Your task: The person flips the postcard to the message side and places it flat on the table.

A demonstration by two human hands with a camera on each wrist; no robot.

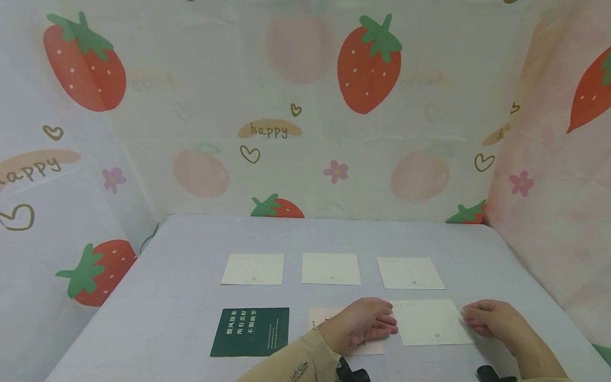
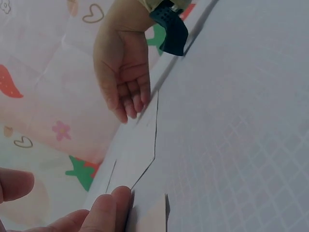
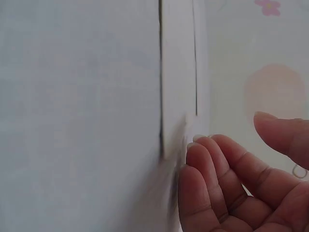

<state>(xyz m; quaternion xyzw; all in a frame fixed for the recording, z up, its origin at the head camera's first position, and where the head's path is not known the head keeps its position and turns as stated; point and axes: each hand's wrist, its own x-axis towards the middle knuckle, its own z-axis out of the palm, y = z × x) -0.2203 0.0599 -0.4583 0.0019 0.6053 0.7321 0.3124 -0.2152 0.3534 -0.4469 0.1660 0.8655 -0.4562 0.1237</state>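
Observation:
A white card (image 1: 434, 322) lies flat at the front right of the table, a small mark near its lower edge. At its left edge is my left hand (image 1: 365, 323), fingers extended, reaching over a pale pink card (image 1: 372, 348) and hiding part of its print. My right hand (image 1: 496, 321) is at the white card's right edge, fingers slightly bent. The right wrist view shows the right thumb (image 3: 280, 135) held apart from the fingers, nothing pinched between them. In the left wrist view, the left fingertips (image 2: 106, 208) are beside the white card (image 2: 140, 145).
To the left in the front row lies a dark green card (image 1: 250, 331) with white characters. Behind are three white cards in a row: left (image 1: 253, 269), middle (image 1: 331, 269) and right (image 1: 410, 273). Strawberry-print curtains (image 1: 296, 106) surround the white table (image 1: 157, 318).

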